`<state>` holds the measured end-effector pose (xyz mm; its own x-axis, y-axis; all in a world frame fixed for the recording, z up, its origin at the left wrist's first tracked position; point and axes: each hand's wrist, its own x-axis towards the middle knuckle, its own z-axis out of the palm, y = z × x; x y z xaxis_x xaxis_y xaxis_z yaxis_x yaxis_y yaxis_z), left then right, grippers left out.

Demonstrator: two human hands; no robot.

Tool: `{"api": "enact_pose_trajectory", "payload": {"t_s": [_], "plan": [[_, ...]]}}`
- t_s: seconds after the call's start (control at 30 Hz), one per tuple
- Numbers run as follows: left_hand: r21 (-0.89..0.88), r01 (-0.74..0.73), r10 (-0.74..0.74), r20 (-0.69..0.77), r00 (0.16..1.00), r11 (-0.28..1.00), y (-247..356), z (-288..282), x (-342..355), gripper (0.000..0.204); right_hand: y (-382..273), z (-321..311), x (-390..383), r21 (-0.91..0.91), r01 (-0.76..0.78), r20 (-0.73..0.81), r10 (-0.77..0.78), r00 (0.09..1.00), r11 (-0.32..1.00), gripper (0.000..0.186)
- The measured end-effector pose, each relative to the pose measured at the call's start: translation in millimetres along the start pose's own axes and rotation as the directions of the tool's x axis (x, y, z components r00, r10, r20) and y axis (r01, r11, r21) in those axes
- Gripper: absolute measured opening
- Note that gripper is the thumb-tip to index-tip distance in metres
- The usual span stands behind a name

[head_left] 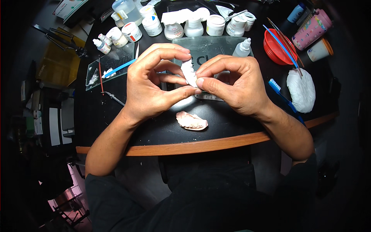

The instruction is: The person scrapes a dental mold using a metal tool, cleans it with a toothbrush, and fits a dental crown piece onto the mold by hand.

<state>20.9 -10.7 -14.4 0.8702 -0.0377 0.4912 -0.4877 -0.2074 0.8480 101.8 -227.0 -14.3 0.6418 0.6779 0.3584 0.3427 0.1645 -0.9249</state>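
Black-topped with a brown wooden edge, the table (154,133) curves across the middle of the frame, and yellow panels (58,63) show in the dark room at upper left. At centre, my hands are both closed on one white piece (188,73) with a bumpy side, raised above the table. My left hand (148,79) arches around it, a fingertip at its top end and the thumb near its bottom; my right hand (239,83) pinches its lower right side between thumb and forefinger. Just below, near the wooden edge, lies a beige tooth model (192,121). White jars (152,26) line the top of the frame, with a clear bottle (126,11) behind them. At left, a blue-handled tool (119,68) rests on a glass plate (112,60) with white crumbs. Right of centre, behind my right hand, is a dropper bottle (242,48). Toward the upper right, a red bowl (271,53) has thin brushes leaning across it, beside a pink tumbler (312,29); lower down, a blue toothbrush (286,101) lies beside a white pad (301,92).
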Motion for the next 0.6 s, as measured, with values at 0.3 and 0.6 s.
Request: {"api": "enact_pose_trajectory", "payload": {"t_s": [0.3,0.6], "plan": [[0.046,-0.024,0.026,-0.060,0.998,0.999,-2,0,2,0.057,-6,-8,3,-0.102,0.034,-0.086,-0.043,0.995,0.994,0.005],[0.070,-0.004,0.015,-0.152,0.988,0.998,2,-2,4,0.056,-31,-12,-9,-0.630,0.265,0.502,0.123,0.856,0.730,0.007]]}}
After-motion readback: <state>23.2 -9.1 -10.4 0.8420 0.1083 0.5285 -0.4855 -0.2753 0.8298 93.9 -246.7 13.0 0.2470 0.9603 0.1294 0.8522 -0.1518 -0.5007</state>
